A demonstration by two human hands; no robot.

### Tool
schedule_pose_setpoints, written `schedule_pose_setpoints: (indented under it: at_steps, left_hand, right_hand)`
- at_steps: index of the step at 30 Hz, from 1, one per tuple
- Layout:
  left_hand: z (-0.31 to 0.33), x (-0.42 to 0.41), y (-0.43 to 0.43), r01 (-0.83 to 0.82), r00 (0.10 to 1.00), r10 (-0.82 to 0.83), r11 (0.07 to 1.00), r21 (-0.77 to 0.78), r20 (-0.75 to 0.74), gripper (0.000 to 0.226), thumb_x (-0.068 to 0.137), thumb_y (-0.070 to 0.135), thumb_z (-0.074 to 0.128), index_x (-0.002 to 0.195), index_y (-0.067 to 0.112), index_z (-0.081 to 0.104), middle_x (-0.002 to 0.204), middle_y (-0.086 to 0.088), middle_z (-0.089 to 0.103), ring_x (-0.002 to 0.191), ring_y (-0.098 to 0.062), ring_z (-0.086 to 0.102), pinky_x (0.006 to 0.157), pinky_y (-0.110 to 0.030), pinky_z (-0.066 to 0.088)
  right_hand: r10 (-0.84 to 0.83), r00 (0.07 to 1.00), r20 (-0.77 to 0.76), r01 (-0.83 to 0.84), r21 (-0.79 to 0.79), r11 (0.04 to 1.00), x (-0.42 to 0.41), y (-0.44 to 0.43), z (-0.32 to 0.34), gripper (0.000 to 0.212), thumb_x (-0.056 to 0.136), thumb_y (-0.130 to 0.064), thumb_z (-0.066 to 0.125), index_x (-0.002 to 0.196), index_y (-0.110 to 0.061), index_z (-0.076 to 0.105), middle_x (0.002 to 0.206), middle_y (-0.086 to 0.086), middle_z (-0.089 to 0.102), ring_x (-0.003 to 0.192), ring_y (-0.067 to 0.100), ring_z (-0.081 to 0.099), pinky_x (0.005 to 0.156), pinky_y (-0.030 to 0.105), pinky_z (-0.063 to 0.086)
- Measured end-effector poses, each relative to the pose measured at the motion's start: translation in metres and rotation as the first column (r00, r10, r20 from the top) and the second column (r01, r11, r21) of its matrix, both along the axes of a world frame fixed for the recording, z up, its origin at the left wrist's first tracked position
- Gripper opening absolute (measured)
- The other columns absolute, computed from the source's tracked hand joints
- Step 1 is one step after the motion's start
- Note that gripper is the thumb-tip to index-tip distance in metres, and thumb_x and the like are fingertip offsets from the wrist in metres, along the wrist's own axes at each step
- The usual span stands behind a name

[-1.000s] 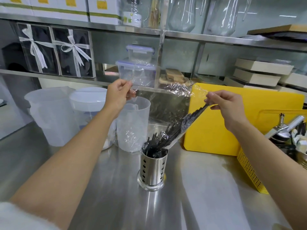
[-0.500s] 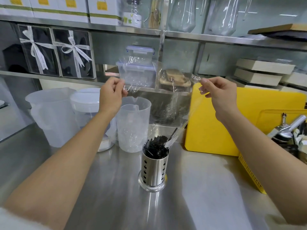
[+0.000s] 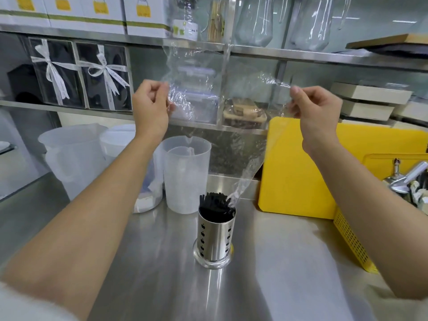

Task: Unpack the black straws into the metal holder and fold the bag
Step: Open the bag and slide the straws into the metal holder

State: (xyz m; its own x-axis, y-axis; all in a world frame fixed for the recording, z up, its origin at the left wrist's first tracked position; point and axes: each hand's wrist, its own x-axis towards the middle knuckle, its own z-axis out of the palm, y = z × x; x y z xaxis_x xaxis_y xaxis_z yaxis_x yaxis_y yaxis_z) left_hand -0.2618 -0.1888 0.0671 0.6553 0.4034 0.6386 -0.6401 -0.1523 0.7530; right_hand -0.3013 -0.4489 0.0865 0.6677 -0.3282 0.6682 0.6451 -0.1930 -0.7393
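Now the black straws (image 3: 215, 206) had all dropped into the metal holder (image 3: 216, 237) on the counter (image 3: 266, 262); left hand (image 3: 151, 107) and right hand (image 3: 315, 107) each pinched the emptied bag (image 3: 208, 89) in a closed grip, ready for folding.

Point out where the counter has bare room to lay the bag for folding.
Bare steel counter lies in front of the metal holder and to its right, short of the yellow basket. Crowded: behind, with plastic jugs and a yellow board.
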Motion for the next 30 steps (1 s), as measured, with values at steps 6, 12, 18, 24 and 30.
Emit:
schedule_pose_setpoints:
  at_steps: [6, 12, 18, 24, 30]
  left_hand:
    - [-0.007, 0.003, 0.007, 0.014, 0.997, -0.007, 0.996, 0.084, -0.083, 0.019, 0.093, 0.019, 0.052, 0.074, 0.023, 0.051, 0.062, 0.001, 0.056, 0.047, 0.0, 0.055, 0.06, -0.029, 0.051]
    - [0.012, -0.006, -0.007, 0.024, 0.999, -0.022, 0.995, 0.093, -0.023, 0.017, 0.093, 0.022, 0.051, 0.076, 0.024, 0.051, 0.062, 0.001, 0.056, 0.048, -0.003, 0.056, 0.054, -0.025, 0.048]
    - [0.034, -0.015, -0.025, 0.132, 0.991, -0.132, 0.99, 0.055, 0.006, 0.016, 0.093, 0.019, 0.052, 0.077, 0.021, 0.054, 0.06, 0.0, 0.056, 0.051, -0.01, 0.056, 0.05, -0.027, 0.048]
    - [0.059, -0.036, -0.059, 0.208, 0.978, -0.211, 0.971, 0.117, 0.008, 0.012, 0.093, 0.023, 0.052, 0.082, 0.019, 0.055, 0.063, -0.001, 0.059, 0.049, -0.008, 0.058, 0.045, -0.022, 0.049]
    - [0.044, -0.053, -0.107, 0.371, 0.927, -0.364, 0.924, 0.089, -0.087, 0.015, 0.093, 0.021, 0.053, 0.079, 0.017, 0.052, 0.052, 0.004, 0.059, 0.038, -0.005, 0.055, 0.037, -0.023, 0.048]
  right_hand:
    - [-0.036, 0.999, -0.019, 0.034, -0.099, 0.994, 0.0, -0.006, -0.006, 0.025, 0.087, -0.018, 0.06, 0.062, -0.022, 0.059, 0.057, -0.001, 0.059, 0.049, 0.001, 0.052, 0.053, 0.014, 0.041]
    - [-0.021, 1.0, 0.02, 0.021, 0.03, 0.999, -0.008, -0.016, 0.009, 0.023, 0.086, -0.016, 0.062, 0.063, -0.018, 0.06, 0.043, -0.012, 0.057, 0.045, 0.003, 0.049, 0.05, 0.018, 0.041]
    - [-0.069, 0.995, 0.069, 0.067, 0.033, 0.997, -0.024, -0.037, 0.033, 0.017, 0.084, -0.019, 0.064, 0.067, -0.02, 0.062, 0.045, -0.013, 0.06, 0.048, 0.005, 0.052, 0.052, 0.022, 0.043]
    - [-0.147, 0.981, 0.127, 0.142, 0.051, 0.989, -0.055, -0.072, 0.051, 0.019, 0.082, -0.022, 0.065, 0.064, -0.02, 0.061, 0.044, -0.011, 0.059, 0.047, 0.009, 0.052, 0.05, 0.024, 0.042]
    - [-0.238, 0.969, 0.071, 0.231, 0.09, 0.969, -0.089, -0.11, 0.043, 0.022, 0.084, -0.021, 0.063, 0.063, -0.02, 0.058, 0.042, -0.011, 0.056, 0.042, 0.007, 0.047, 0.045, 0.022, 0.04]
